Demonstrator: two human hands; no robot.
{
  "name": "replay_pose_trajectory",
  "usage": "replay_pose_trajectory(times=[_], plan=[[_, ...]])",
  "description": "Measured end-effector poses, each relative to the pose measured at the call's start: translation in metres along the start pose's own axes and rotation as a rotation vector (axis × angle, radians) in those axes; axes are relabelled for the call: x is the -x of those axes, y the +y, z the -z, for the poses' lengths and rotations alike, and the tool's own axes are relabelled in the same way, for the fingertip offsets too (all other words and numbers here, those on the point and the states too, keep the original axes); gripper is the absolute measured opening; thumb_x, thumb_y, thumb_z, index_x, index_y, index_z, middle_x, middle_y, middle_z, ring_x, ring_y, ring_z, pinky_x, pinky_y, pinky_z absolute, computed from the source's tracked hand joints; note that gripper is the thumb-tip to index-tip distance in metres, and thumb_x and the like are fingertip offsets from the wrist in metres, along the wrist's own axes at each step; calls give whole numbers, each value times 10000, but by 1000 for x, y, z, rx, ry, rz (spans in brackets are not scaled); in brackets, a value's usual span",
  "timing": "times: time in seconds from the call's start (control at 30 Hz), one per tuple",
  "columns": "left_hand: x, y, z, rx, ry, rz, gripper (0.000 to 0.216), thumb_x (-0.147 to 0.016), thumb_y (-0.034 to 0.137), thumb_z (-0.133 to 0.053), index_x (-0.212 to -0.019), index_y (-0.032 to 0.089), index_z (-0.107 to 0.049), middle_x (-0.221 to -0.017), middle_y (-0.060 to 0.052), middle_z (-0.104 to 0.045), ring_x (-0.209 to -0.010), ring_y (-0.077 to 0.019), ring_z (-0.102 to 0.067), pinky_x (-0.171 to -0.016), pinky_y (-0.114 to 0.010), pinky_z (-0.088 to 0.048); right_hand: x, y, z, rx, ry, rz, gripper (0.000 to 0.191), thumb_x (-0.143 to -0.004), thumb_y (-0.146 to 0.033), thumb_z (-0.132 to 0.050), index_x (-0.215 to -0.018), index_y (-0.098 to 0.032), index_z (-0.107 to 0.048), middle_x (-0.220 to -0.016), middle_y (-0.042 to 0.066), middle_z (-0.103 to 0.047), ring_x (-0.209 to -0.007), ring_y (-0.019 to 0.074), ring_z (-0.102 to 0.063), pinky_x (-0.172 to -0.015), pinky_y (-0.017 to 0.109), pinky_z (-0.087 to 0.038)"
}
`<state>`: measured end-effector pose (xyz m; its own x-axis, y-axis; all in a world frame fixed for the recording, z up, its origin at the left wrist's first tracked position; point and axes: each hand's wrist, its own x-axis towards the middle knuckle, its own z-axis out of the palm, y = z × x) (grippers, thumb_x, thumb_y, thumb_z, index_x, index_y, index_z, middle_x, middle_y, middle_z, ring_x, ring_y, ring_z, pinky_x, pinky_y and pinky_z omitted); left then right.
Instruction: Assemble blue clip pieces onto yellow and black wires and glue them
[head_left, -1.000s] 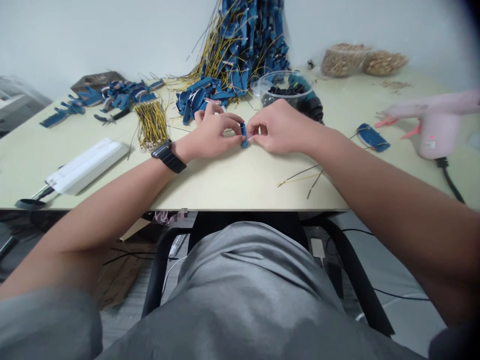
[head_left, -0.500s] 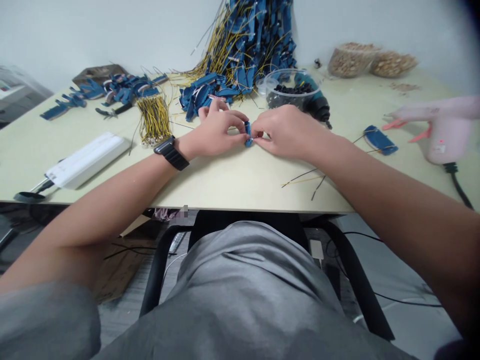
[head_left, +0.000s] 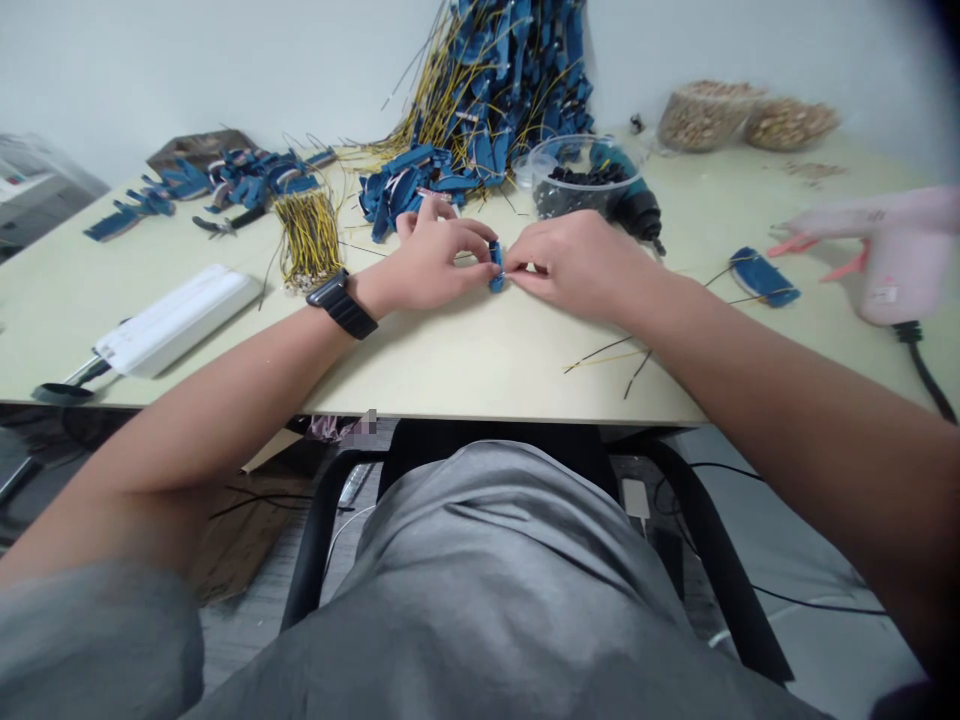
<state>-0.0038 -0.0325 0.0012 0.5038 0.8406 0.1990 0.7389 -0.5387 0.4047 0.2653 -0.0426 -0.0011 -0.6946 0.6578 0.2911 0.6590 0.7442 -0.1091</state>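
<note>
My left hand (head_left: 429,264) pinches a small blue connector (head_left: 495,267) between thumb and fingertips, holding it upright above the pale tabletop (head_left: 457,370). My right hand (head_left: 576,265) sits just to its right, with the thumb and forefinger pressed together at the connector's side. A thin wire seems to lie in that pinch, but it is too fine to be sure. A dense heap of blue connectors with yellow wires (head_left: 487,100) rises behind both hands, against the wall.
A yellow wire bundle (head_left: 307,240) and blue pieces lie left, near pliers (head_left: 229,220) and a white box (head_left: 176,320). A clear tub of black parts (head_left: 577,178), a pink glue gun (head_left: 892,258) and loose wires (head_left: 607,360) lie right.
My hands stay at the connector, with my right fingertips slightly closer to it. The whole scene has shifted a little in view as my head moved.
</note>
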Motion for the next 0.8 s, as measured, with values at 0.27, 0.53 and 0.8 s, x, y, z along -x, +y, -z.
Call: replay_pose_trajectory(times=[0.27,0.53,0.8], plan=[[1,1,1,10,-4,-2,225,-1088,480,-845,-1151,316,-986,-1735,-66,-861,-1716,-550,-488,-1412,-829,-314,1,2,-3,-55,3,-35,337,-1212,-263,-666,-1218,-345,-993,-1340,128,-958,-1268,417,-855,-1124,576,-627],[2,4,3,-17,-18,2,246,-1080,518,-831,-1092,302,-948,-1783,-61,-845,-1726,-559,-493,-1413,-845,-324,2,-7,0,3,-8,-35,354,-1194,-231,-640,-1202,-304,-987,-1284,131,-958,-1233,396,-862,-1074,537,-640],[1,-1,-1,15,3,15,208,-1031,513,-881,-1093,324,-938,-1704,-63,-870,-1719,-534,-459,-1427,-821,-312,2,-9,2,-23,-29,-48,328,-1215,-307,-661,-1243,-320,-988,-1351,134,-957,-1242,395,-842,-1088,528,-621]])
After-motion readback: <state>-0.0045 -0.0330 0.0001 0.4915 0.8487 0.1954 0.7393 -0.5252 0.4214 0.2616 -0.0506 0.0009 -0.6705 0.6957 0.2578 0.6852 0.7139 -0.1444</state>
